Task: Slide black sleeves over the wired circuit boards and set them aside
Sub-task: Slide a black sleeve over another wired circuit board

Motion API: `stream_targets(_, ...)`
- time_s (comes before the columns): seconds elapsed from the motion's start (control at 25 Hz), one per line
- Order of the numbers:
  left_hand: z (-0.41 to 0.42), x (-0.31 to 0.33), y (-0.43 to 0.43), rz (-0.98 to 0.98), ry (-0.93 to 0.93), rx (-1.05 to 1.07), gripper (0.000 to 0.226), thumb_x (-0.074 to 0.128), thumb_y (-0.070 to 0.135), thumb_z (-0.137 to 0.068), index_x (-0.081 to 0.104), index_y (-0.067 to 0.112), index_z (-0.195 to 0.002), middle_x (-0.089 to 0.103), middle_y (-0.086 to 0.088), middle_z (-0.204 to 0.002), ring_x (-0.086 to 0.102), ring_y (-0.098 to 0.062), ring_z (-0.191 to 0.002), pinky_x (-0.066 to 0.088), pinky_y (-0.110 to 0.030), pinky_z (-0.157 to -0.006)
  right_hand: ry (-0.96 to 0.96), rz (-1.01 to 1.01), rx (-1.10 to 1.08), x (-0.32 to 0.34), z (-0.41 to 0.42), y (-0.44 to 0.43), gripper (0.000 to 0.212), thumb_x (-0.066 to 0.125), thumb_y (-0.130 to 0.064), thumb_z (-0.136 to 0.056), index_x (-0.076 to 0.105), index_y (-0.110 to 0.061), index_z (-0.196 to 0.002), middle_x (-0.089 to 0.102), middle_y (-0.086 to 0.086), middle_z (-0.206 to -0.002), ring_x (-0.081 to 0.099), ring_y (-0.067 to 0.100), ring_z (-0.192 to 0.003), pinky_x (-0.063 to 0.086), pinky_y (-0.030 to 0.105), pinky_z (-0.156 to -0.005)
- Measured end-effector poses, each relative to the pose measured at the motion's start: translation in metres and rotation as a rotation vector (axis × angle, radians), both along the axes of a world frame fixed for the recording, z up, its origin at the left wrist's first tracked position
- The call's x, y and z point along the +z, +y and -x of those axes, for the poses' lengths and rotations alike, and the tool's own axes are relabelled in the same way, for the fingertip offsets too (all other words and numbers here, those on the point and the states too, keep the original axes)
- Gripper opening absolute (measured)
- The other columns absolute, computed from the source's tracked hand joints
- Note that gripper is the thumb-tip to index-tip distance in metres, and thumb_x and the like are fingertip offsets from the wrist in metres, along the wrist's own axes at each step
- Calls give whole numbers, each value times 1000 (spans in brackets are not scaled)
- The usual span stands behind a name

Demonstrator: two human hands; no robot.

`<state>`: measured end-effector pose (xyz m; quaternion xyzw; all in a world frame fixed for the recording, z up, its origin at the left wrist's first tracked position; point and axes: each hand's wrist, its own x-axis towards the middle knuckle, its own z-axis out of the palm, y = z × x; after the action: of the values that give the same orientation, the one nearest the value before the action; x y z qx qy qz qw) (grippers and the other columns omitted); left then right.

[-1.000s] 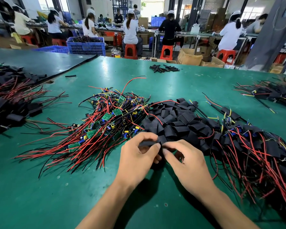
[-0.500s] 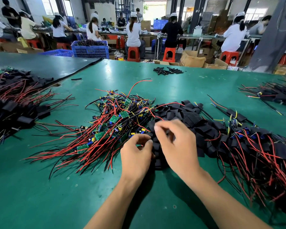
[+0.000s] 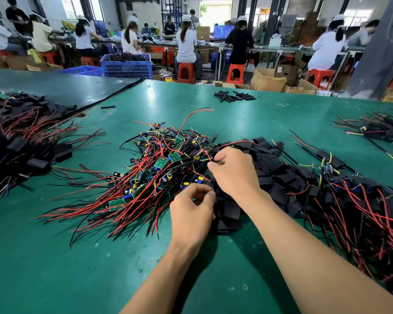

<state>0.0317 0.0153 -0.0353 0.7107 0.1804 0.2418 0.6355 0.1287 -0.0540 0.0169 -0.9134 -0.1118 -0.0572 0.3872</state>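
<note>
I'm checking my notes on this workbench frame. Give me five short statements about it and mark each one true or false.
1. The right hand has its fingertips in the heap of wired circuit boards. True.
2. The table is red. False: it is green.
3. The loose black sleeves lie left of the boards. False: they lie to the right of them.
4. A blue crate stands beyond the table. True.
5. The left hand lies flat and open. False: its fingers are curled at the near edge of the sleeves.
</note>
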Motion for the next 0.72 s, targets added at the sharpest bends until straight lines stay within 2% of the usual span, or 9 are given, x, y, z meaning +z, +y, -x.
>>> stream_targets(0.08, 0, 0, 0, 7, -6, 1, 13, 66, 10, -88, 71, 19, -80, 62, 4, -51, 54, -11, -41, 39, -17, -44, 4, -50, 35, -3, 1, -1, 13, 63, -20, -86, 76, -21, -88, 75, 3, -92, 63, 27, -103, 54, 40, -88)
stream_targets(0.16, 1, 0, 1, 24, -19, 6, 13, 66, 9, -88, 71, 19, -82, 63, 4, -55, 55, -12, -42, 40, -17, -46, 40, -159, 16, -3, 2, -6, 19, 60, -14, -83, 75, -20, -74, 75, -2, -77, 65, 24, -89, 55, 36, -80)
stream_targets(0.28, 0, 0, 2, 59, -40, 10, 13, 66, 6, -89, 71, 18, -84, 66, 1, -61, 56, -14, -45, 43, -21, -48, 167, -531, -78, 4, -1, -18, 25, 61, -6, -82, 70, -19, -63, 69, -2, -61, 55, 15, -50, 47, 30, -55)
stream_targets(0.36, 0, 0, 2, 66, -45, 7, 14, 66, 6, -89, 70, 18, -85, 67, 0, -64, 57, -14, -47, 45, -24, -49, 218, -771, -112, 12, -4, -28, 25, 60, -3, -91, 66, -15, -70, 65, 5, -64, 47, 10, -40, 40, 24, -46)
stream_targets(0.48, -1, 1, 1, 63, -42, 16, 13, 66, 7, -88, 71, 19, -84, 69, 0, -66, 59, -14, -49, 47, -27, -52, 295, -1071, -67, 23, -2, -49, 19, 57, -1, -98, 62, -10, -82, 62, 3, -63, 45, 6, -39, 36, 19, -44)
stream_targets(0.56, 0, 2, 1, 62, -37, 21, 12, 67, 10, -89, 71, 19, -83, 69, 0, -65, 60, -13, -50, 47, -28, -56, 381, -1199, 54, 24, 8, -65, 15, 57, -4, -97, 64, -11, -86, 62, 0, -63, 44, 8, -45, 36, 19, -47)
stream_targets(0.72, 4, 6, -4, 90, -55, -37, 15, 65, 18, -93, 72, 15, -80, 70, -4, -67, 58, -15, -51, 46, -28, -52, 603, -1310, 351, 8, 33, -94, 8, 59, -15, -90, 67, -15, -92, 58, -3, -72, 44, 10, -57, 37, 23, -56)
